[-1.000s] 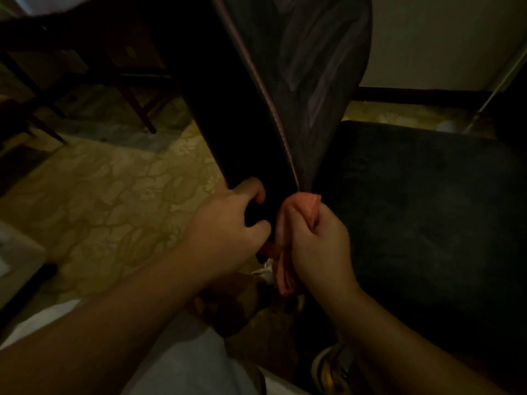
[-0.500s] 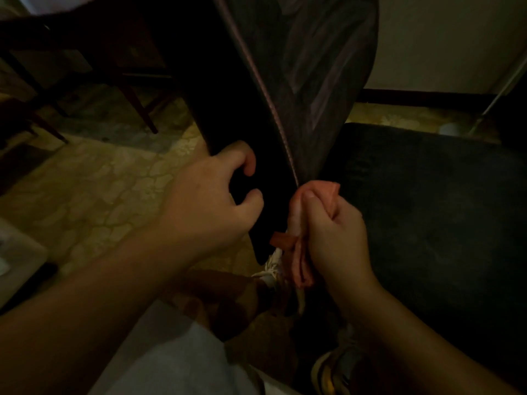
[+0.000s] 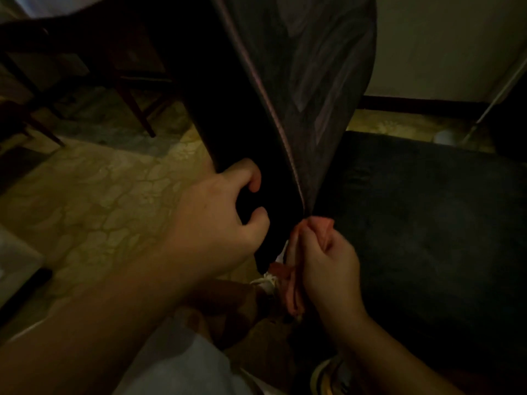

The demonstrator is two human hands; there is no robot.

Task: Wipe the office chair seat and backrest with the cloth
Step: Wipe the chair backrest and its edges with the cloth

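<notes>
The dark office chair backrest [image 3: 313, 81] rises from the centre, seen from its side edge, with a pale piping line down it. Its dark seat [image 3: 427, 223] spreads to the right. My left hand [image 3: 225, 220] grips the lower back edge of the backrest, fingers curled round it. My right hand [image 3: 328, 263] holds a bunched pink cloth [image 3: 319, 228] pressed into the gap where backrest meets seat. Part of the cloth hangs below my fist.
Dark wooden furniture legs [image 3: 134, 109] stand at the upper left on a patterned yellow floor [image 3: 94, 201]. A pale pole [image 3: 496, 98] leans against the wall at the right. My knee and a shoe [image 3: 328, 377] are below the hands.
My left hand slid up the backrest's back edge, then kept its grip. My right hand with the cloth shifted slightly along the base of the backrest.
</notes>
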